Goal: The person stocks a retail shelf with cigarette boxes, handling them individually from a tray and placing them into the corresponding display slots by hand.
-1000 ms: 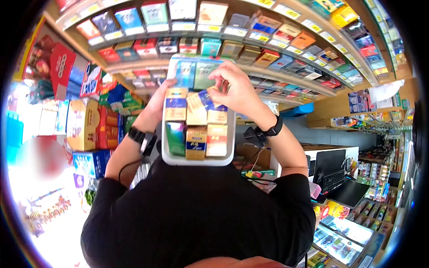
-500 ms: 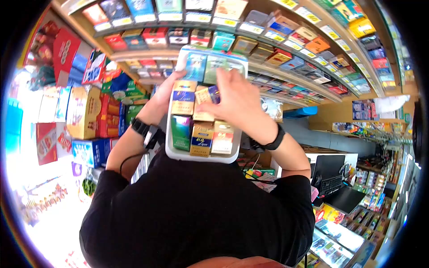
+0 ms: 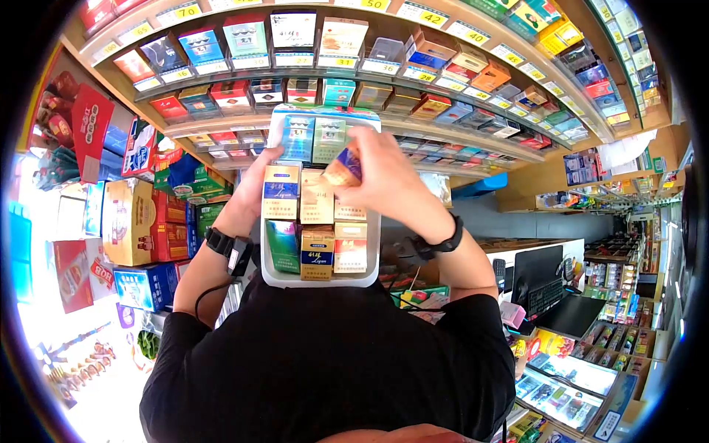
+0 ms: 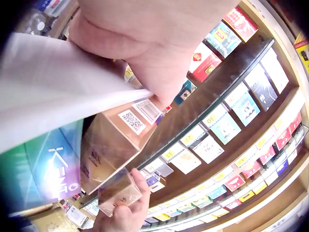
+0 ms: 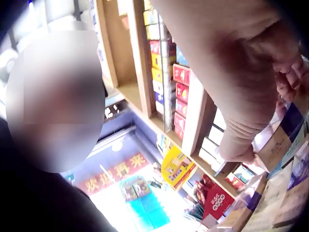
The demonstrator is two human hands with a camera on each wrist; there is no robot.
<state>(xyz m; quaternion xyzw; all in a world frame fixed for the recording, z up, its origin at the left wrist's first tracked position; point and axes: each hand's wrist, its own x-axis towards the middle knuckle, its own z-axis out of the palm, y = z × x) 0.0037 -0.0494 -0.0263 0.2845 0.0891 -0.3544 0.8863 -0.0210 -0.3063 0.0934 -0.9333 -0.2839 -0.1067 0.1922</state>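
A white plastic tray [image 3: 374,244] holds several packs: a blue-and-cream pack [image 3: 281,193], a cream pack [image 3: 317,199], a green pack [image 3: 283,244], a brown-and-blue pack [image 3: 317,252] and two bluish-green ones at its far end. My left hand [image 3: 247,193] grips the tray's left wall; in the left wrist view this hand [image 4: 145,48] lies over the white wall. Above the tray, my right hand [image 3: 391,177] pinches a tilted purple-and-tan pack [image 3: 344,170] between thumb and fingers. In the right wrist view the hand [image 5: 241,82] has its thumb against a pack [image 5: 275,147].
Shelves of packs with price tags [image 3: 422,13] curve beyond the tray. Stacked cartons [image 3: 127,221] stand at the left. To the right are a black monitor and keyboard [image 3: 545,295], a blue bin [image 3: 480,186] and a glass display case [image 3: 565,399].
My right hand has lifted and tilted the purple-and-tan pack off the others, uncovering the cream pack. The tray has shifted slightly left and down in the head view, with my left hand still on it.
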